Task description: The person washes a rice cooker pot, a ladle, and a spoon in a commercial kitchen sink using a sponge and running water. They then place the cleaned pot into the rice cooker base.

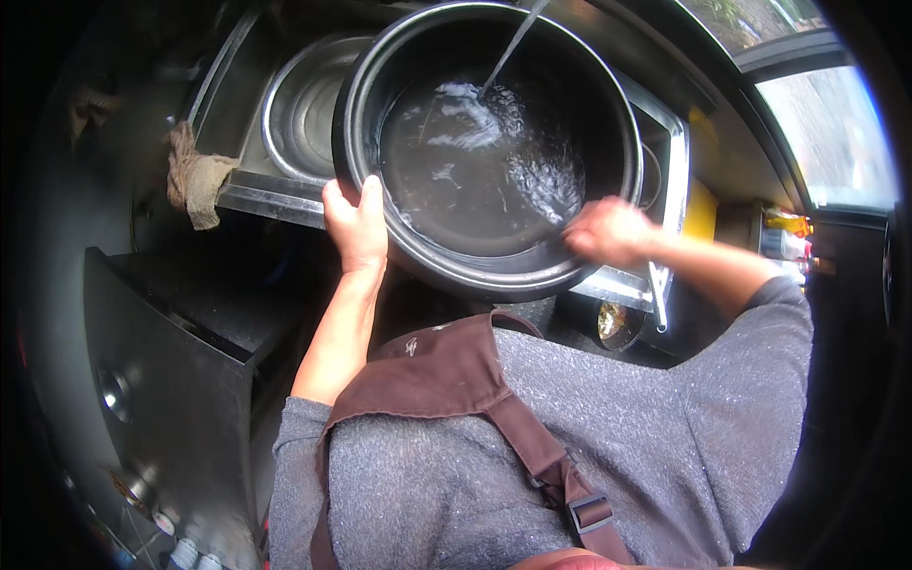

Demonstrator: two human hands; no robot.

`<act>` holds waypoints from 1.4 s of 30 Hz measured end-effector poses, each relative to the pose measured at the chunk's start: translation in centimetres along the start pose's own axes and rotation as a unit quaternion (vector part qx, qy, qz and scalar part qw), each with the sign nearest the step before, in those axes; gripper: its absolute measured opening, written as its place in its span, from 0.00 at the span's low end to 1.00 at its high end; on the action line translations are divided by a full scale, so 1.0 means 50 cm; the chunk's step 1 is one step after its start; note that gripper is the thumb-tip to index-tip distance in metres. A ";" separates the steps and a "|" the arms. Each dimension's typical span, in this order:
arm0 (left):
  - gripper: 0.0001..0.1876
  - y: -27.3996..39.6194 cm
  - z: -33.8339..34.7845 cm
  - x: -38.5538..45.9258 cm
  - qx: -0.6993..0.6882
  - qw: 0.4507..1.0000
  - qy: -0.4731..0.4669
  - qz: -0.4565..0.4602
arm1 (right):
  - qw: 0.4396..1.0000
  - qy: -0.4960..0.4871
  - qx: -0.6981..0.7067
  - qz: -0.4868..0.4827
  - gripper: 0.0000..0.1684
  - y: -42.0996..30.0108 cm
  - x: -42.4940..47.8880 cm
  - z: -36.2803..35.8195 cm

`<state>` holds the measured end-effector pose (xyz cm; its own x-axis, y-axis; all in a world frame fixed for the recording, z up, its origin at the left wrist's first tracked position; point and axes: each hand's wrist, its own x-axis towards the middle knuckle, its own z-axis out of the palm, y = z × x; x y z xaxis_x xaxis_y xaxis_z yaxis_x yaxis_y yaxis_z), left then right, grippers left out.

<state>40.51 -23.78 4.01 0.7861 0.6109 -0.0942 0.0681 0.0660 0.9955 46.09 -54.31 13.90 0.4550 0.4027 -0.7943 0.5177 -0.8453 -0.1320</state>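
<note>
A large dark round pot (484, 274) with a shiny rim sits tilted over a metal sink. A stream of water (514, 46) falls into it from above, and rippling water (470, 199) covers its bottom. My left hand (360, 224) grips the pot's near-left wall, thumb over the rim. Blurred by motion, my right hand (613, 231) is at the near-right rim, its fingers over the inside of the pot just above the water. Whether those fingers hold anything is too blurred to tell.
Left of the pot, a round metal basin (296, 107) stands in the sink. A rag (199, 182) hangs over the sink's front edge (274, 203). Below right is a dark container (613, 324) with scraps inside. Several bottles (784, 242) stand at the right, and a dark cabinet (178, 399) stands at lower left.
</note>
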 end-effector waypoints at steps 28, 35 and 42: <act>0.21 -0.026 -0.004 0.031 0.073 0.997 -0.019 0.021 | 0.907 0.252 0.243 -0.235 0.30 -0.258 0.385 0.029; 0.14 0.009 -0.008 0.009 0.059 0.998 -0.031 0.015 | 0.909 0.412 -0.033 -0.058 0.41 -0.011 0.471 -0.092; 0.14 -0.002 -0.014 0.014 0.013 0.999 -0.041 -0.022 | 0.939 0.048 -0.118 -0.318 0.35 0.029 0.235 -0.078</act>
<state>40.61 -22.80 3.84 0.8295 0.5412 -0.1382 0.1197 0.0696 0.9904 55.02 -49.44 6.67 0.0564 0.8399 -0.5398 0.8480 -0.3256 -0.4181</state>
